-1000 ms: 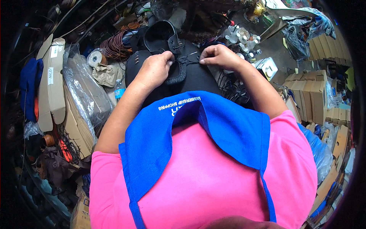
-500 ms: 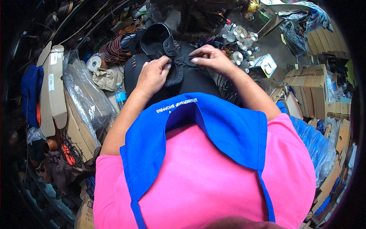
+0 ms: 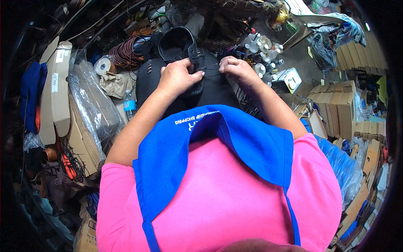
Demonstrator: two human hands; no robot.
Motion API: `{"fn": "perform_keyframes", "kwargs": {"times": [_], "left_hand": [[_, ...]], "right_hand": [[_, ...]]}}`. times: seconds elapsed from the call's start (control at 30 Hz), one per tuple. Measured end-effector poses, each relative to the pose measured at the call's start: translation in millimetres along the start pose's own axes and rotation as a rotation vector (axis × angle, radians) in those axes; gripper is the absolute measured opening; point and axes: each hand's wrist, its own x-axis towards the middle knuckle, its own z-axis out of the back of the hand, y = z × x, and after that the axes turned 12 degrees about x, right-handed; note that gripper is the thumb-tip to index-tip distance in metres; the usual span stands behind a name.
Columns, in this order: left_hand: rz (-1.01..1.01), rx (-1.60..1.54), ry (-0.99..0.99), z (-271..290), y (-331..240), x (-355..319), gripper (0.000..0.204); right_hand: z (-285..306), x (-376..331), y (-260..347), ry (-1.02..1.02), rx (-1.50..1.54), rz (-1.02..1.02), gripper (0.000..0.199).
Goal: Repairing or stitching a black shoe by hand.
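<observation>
A black leather shoe point(image 3: 194, 47), its round collar standing up at the far side, rests on my dark-clothed lap. My left hand point(image 3: 178, 76) is closed on the shoe's near part, thumb stretched along it to the right. A dark thread point(image 3: 211, 68) runs from the shoe's lacing area to my right hand point(image 3: 238, 69), which pinches it a short way to the right. Pale stitches point(image 3: 150, 66) show on another black leather piece left of my left hand. My left hand hides part of the shoe's near end.
At left are a cord bundle point(image 3: 126, 53), a tape roll point(image 3: 103, 66), a water bottle point(image 3: 130, 104) and plastic-wrapped cardboard point(image 3: 90, 96). At right stand several white-capped bottles point(image 3: 261, 46), a square can point(image 3: 289, 80) and stacked cardboard point(image 3: 336, 101).
My right hand has moved right, away from the shoe, drawing the thread out straighter, and its fingers have curled in. My left hand has shifted slightly right, its thumb now extended.
</observation>
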Motion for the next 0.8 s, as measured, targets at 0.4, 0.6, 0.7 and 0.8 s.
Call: {"fn": "perform_keyframes", "kwargs": {"times": [0.4, 0.6, 0.7, 0.8], "left_hand": [[0.002, -0.030, -0.003, 6, -5, -2, 0.036], [-0.314, 0.044, -0.062, 7, 20, -4, 0.021], [-0.412, 0.144, -0.086, 12, 20, -6, 0.014], [-0.465, 0.299, -0.147, 14, 30, -13, 0.012]], "right_hand": [[31, 38, 3, -0.221, -0.748, 0.270, 0.021], [-29, 20, 39, 0.230, -1.559, 0.614, 0.019], [-37, 27, 36, 0.321, -1.648, 0.556, 0.019], [-29, 34, 37, 0.395, -1.589, 0.536, 0.017]]}}
